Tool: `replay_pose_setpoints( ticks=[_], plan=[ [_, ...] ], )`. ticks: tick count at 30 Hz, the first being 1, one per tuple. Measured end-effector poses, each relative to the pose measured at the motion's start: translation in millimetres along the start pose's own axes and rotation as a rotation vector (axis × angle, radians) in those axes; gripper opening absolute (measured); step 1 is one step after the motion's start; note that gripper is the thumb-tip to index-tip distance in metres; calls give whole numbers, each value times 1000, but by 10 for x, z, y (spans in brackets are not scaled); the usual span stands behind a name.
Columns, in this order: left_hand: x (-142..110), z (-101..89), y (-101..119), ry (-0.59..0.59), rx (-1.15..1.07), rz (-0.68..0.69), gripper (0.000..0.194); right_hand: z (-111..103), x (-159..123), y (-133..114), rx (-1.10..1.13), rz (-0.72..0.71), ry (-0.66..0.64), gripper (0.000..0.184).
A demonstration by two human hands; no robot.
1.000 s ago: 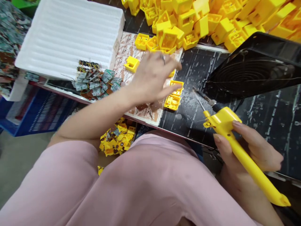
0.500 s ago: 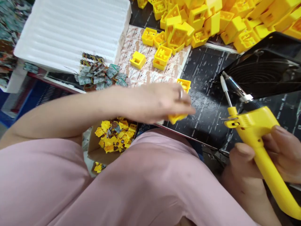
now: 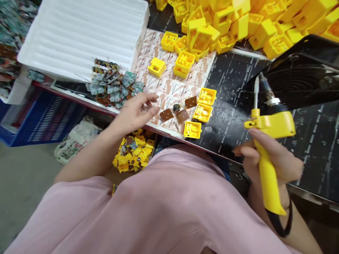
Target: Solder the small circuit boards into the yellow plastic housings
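Note:
My right hand (image 3: 272, 155) is wrapped round the handle of a yellow soldering gun (image 3: 275, 123), its metal tip pointing up and away beside the black fan housing. My left hand (image 3: 139, 111) is open above the near table edge, thumb and fingers apart. It lies beside a heap of small circuit boards with wires (image 3: 112, 86). To its right are several brown circuit boards (image 3: 166, 115) and a small dark wired part (image 3: 176, 108). Just past them, three open yellow plastic housings (image 3: 192, 129) stand in a slanting row.
A large pile of yellow housings (image 3: 222, 21) covers the back. A white foam tray (image 3: 87, 31) lies at left. The black fan housing (image 3: 299, 77) stands at right. Under the table edge are a box of yellow parts (image 3: 135, 151) and a blue crate (image 3: 50, 113).
My left hand has moved left off the yellow housings, uncovering them and the brown boards. The soldering gun has turned more upright and shifted slightly left in my right hand.

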State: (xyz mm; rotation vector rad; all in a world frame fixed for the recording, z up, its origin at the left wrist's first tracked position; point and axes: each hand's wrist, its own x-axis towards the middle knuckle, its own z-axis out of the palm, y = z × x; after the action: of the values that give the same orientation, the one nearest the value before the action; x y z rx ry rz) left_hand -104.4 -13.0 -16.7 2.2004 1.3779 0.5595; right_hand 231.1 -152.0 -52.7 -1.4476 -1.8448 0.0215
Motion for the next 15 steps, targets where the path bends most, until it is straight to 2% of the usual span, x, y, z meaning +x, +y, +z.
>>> replay_pose_setpoints(
  ticks=[2,5,8,10,12,15],
  plan=[
    [-44,163,-65,-44,-20,-57,46,78,155,-35,78,-85,-27,26],
    [-4,386,-107,40,-108,-86,45,229,330,-75,115,-104,-39,32],
    [98,481,-126,122,-261,-111,35,364,421,-139,102,-198,-141,49],
    [149,477,-116,119,-320,-96,26,443,445,-191,64,-260,-213,47],
    [173,443,-68,125,-312,-31,20,520,451,-233,15,-279,-237,37],
    [169,400,66,144,-177,191,18,615,454,-264,-67,-251,-179,29]
  ],
)
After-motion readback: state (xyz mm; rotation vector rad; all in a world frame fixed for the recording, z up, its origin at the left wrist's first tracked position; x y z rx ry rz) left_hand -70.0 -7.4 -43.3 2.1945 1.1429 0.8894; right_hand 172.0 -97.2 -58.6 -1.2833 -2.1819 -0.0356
